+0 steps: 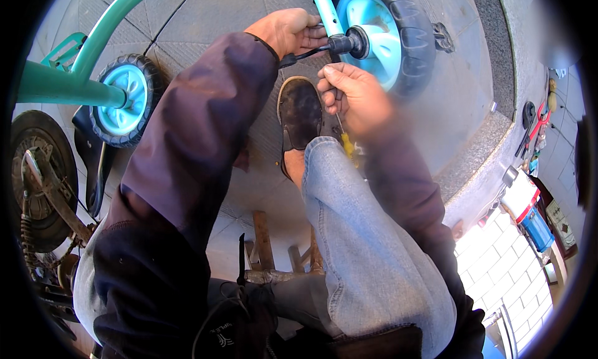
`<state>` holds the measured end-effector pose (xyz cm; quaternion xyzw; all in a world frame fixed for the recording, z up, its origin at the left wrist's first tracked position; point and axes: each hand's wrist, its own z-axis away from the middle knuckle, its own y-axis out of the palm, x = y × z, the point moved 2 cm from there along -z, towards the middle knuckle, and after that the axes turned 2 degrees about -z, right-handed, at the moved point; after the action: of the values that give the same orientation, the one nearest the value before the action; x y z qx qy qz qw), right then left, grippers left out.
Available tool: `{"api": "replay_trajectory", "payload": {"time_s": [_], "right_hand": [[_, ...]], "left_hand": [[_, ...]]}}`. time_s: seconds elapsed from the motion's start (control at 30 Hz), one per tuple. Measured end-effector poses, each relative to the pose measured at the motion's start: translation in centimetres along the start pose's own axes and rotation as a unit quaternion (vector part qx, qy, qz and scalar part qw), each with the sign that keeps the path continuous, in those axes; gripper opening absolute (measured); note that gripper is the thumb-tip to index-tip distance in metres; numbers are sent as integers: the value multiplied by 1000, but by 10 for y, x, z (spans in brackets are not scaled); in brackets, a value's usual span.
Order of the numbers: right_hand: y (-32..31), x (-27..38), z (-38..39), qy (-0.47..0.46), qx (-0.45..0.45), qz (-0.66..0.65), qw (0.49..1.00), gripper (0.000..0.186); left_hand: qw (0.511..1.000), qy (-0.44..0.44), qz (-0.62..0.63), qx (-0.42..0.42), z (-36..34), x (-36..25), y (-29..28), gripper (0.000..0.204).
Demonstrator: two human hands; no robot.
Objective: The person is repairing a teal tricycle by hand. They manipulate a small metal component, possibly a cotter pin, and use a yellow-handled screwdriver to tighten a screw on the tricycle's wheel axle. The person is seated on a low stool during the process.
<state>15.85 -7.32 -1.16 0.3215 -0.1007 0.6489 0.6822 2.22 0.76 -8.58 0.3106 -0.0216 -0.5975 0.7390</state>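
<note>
A child's tricycle with a teal frame stands in front of me, its front wheel at the top, with a black tyre and light blue hub. The fork ends in a black collar at the axle, where a thin black crank sticks out leftward. My left hand is beside the fork, just above the crank, fingers curled in; what is between them is hard to make out. Below the hub, my right hand is closed around the thin metal shaft of a screwdriver, its yellow handle hanging down.
The tricycle's small rear wheel is at left, above a dark, greasy larger wheel with a spring. My shoe rests on the paving below the crank. At right, pliers with red handles and a blue-and-white container lie by a stone ledge.
</note>
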Motion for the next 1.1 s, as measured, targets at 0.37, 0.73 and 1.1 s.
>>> {"api": "replay_trajectory", "payload": {"time_s": [0.37, 0.73, 1.1], "right_hand": [[-1, -1, -3, 6, 3, -2, 1000, 14], [1, 1, -1, 12, -7, 2, 1000, 15], [1, 1, -3, 10, -7, -5, 1000, 15]], "left_hand": [[1000, -3, 5, 3, -19, 4, -7, 18], [997, 50, 33, 54, -17, 6, -7, 18], [991, 95, -78, 53, 16, -1, -2, 22]]}}
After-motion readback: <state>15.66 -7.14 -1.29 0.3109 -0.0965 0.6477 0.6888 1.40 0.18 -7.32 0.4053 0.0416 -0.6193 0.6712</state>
